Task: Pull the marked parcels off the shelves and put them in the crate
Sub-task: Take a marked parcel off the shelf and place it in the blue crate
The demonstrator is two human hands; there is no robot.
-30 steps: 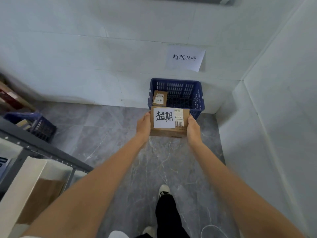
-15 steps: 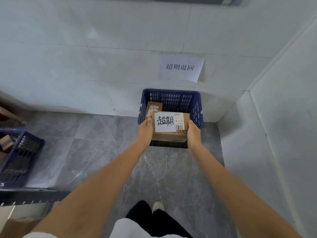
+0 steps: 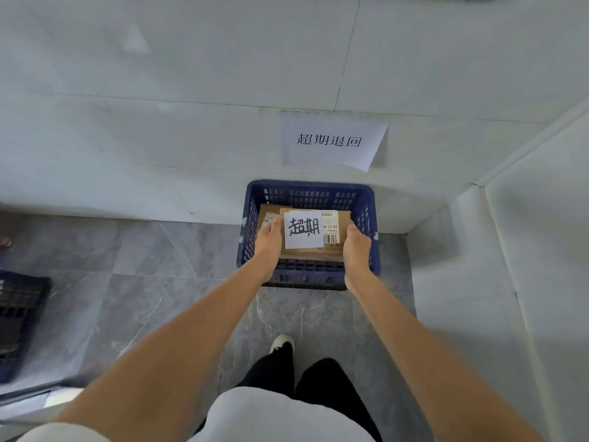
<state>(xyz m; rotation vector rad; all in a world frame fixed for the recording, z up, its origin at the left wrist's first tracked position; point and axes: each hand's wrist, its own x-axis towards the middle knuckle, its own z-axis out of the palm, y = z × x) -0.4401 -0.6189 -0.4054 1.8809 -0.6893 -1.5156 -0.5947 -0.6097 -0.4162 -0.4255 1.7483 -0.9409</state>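
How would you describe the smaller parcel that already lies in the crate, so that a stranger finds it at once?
Find the paper sign on the white wall; the blue crate stands on the floor right under it. The small parcel lies in its far left corner, partly hidden by the left hand. Unlike the held box, it shows no large handwritten label.

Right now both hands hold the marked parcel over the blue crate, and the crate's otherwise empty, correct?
Not quite. The head view shows the left hand and right hand gripping the marked parcel inside the blue crate walls, but the crate is not otherwise empty: another brown parcel already lies in it, behind the left hand.
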